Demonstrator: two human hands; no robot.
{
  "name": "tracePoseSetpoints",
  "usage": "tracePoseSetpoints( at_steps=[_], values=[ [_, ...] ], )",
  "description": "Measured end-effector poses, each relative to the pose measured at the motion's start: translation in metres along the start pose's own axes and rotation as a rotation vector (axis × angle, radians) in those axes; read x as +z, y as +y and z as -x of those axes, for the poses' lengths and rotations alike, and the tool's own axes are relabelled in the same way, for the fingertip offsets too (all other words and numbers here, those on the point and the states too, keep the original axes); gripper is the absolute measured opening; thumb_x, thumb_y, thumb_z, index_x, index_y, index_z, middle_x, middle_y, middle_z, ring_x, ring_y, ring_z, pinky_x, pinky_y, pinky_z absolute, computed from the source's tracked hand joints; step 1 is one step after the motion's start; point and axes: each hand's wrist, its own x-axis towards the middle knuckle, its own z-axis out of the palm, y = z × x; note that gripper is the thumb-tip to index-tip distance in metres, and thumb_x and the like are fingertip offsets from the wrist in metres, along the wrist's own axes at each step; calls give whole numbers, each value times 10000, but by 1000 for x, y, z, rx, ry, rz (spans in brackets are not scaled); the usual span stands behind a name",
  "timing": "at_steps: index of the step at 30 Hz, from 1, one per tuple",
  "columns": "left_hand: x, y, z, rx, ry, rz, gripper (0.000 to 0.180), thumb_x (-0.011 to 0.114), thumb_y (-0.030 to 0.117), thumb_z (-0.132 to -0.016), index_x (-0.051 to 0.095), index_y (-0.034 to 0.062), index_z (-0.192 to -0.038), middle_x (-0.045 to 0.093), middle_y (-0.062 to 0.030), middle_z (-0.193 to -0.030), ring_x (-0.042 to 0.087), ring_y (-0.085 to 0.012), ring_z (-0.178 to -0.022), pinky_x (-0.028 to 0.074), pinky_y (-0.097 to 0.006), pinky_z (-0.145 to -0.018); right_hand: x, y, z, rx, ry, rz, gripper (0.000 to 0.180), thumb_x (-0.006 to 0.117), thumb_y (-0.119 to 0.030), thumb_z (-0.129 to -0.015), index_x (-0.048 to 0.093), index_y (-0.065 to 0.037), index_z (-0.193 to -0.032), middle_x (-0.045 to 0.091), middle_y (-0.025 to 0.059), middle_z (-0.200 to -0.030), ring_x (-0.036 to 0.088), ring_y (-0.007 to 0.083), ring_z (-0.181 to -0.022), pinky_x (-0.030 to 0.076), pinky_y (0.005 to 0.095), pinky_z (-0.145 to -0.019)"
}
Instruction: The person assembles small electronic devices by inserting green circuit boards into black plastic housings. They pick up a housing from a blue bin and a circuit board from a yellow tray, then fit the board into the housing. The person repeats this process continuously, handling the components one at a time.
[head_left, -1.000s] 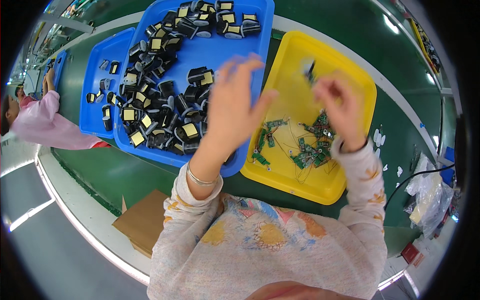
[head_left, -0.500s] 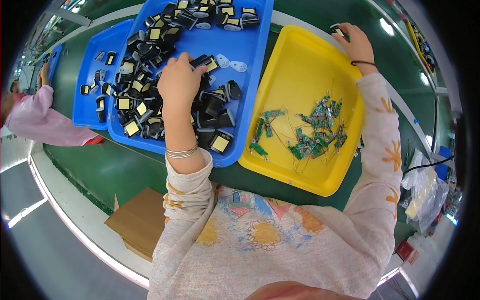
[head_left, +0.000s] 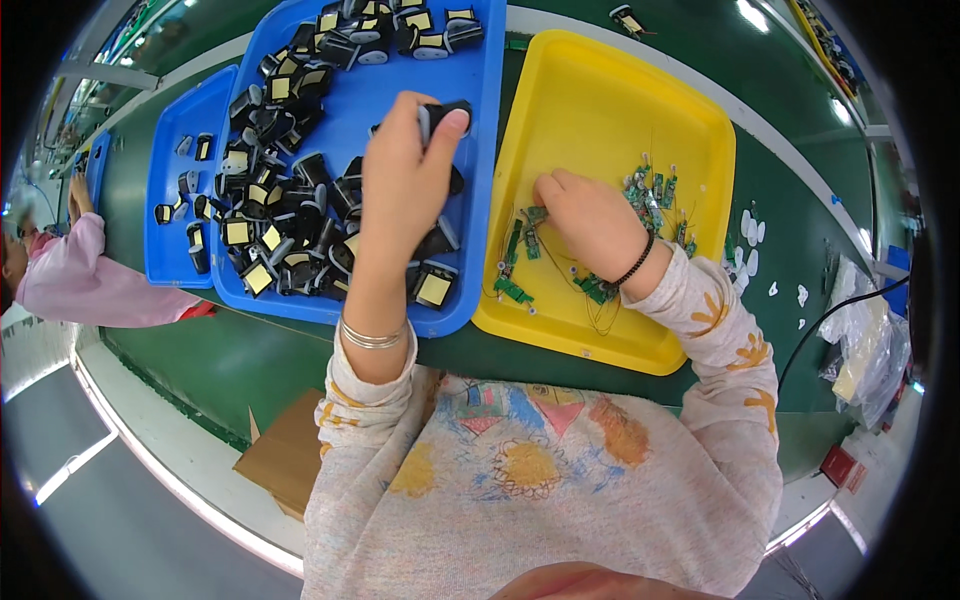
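My left hand is above the large blue tray. Its thumb and fingers grip a black plastic housing. Similar black housings with pale yellow pads and grey parts are heaped in that tray. My right hand reaches into the yellow tray. Its fingers are bent together on a small green circuit board, and the fingertips are partly hidden. More green boards with thin wires lie under and beside this hand.
One black housing sits on the green table beyond the yellow tray. White plastic pieces and clear bags lie to the right. At left are a smaller blue tray and a person in pink. A cardboard box stands below.
My right hand has left a black housing on the table at the far side and come down into the yellow tray. My left hand has picked up a housing from the heap.
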Motion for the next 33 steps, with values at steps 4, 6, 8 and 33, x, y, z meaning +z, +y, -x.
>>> tracePoseSetpoints(
  at_steps=[4,6,8,33],
  values=[
    [7,19,10,-77,-162,205,269,411,237,-912,490,-11,-844,501,-140,-703,475,-259,-632,400,-311,-622,-6,5,9,27,87,31,131,550,-52,-685,490,-18,-796,515,103,-716,546,274,-735,470,343,-632],
    [11,19,13,-57,-191,245,293,377,262,-922,495,3,-852,478,-97,-696,447,-194,-637,369,-277,-597,-4,4,13,14,149,108,132,549,-58,-677,489,-23,-789,508,98,-714,534,264,-734,465,339,-633],
    [13,18,14,-38,-179,254,327,356,315,-926,513,33,-877,441,-8,-657,392,-65,-618,311,-211,-521,-3,2,15,4,166,156,125,543,-60,-673,486,-30,-780,500,96,-713,525,255,-733,460,335,-630],
    [38,36,33,-184,-321,975,297,686,-48,-686,472,27,-878,496,-59,-944,545,-142,-915,517,-254,-732,-23,-18,26,174,775,-1266,210,600,111,-740,501,24,-903,551,83,-895,596,149,-834,489,231,-718]
  ],
)
